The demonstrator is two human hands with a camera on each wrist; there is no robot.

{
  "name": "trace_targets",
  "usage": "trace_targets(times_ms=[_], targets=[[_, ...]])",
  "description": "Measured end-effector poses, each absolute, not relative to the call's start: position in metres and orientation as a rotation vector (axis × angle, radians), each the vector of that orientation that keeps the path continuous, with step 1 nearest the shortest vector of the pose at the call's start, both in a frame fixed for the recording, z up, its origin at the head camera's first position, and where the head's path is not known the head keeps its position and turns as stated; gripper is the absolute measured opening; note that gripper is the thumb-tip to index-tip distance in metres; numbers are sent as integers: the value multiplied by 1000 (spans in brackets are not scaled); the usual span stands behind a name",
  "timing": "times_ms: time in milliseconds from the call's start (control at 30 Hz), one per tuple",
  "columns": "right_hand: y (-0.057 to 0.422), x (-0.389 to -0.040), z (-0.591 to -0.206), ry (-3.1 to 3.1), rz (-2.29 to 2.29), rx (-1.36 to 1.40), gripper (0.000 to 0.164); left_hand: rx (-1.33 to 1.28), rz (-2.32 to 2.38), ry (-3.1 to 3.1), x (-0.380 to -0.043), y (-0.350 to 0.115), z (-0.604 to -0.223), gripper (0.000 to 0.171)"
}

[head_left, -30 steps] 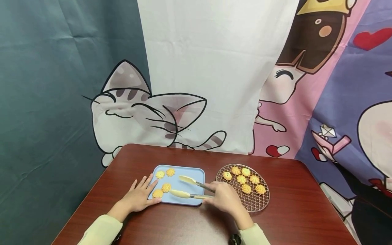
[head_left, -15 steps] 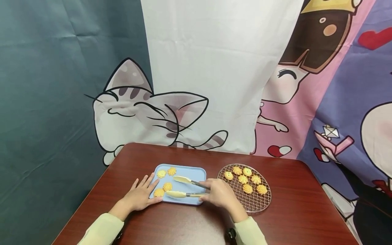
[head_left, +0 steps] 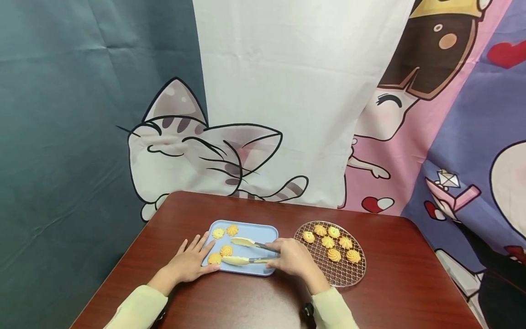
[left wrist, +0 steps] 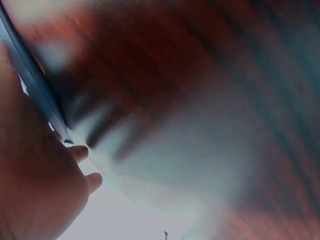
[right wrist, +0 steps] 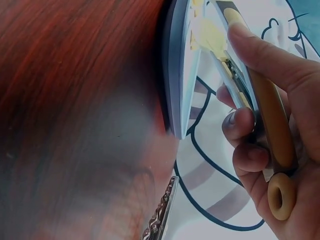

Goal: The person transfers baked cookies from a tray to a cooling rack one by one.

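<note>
My right hand [head_left: 292,258] grips a pair of tongs [head_left: 237,261] with pale yellow tips, fingers and thumb wrapped round the handles in the right wrist view. The tong arms stand apart above a light blue tray [head_left: 260,228], tips pointing left. Several piped butter cookies lie on the tray's left side. The nearer tip is right at the front-left cookie [head_left: 213,258], and a swirled cookie [head_left: 226,250] lies between the two arms' lines. My left hand [head_left: 186,262] rests at the tray's left edge, fingers spread; in the left wrist view it is partly seen beside the rim.
A round wire cooling rack [head_left: 347,276] with several more cookies [head_left: 328,241] stands right of the tray. Both are on a dark red-brown wooden table [head_left: 394,265]. Cartoon-printed curtains [head_left: 263,91] hang behind the table's far edge.
My right hand has moved left with the tongs, bringing their tips closer to the cookies on the tray's left. The left hand stays at the tray edge. The head view has shifted slightly.
</note>
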State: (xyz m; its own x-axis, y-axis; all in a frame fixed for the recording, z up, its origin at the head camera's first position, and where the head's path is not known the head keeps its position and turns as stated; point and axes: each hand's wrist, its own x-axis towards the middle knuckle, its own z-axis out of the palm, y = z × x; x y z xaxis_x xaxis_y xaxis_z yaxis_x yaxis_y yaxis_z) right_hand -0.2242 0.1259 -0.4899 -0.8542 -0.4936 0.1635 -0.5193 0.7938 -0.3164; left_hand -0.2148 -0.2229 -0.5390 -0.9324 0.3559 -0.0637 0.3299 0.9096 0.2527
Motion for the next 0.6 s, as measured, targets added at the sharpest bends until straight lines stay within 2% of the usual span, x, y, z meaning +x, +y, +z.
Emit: trace_targets(times_ms=[600], targets=[[121, -230, -489, -2875, 541, 864, 55, 503, 341, 2938, -214, -221, -533, 89]])
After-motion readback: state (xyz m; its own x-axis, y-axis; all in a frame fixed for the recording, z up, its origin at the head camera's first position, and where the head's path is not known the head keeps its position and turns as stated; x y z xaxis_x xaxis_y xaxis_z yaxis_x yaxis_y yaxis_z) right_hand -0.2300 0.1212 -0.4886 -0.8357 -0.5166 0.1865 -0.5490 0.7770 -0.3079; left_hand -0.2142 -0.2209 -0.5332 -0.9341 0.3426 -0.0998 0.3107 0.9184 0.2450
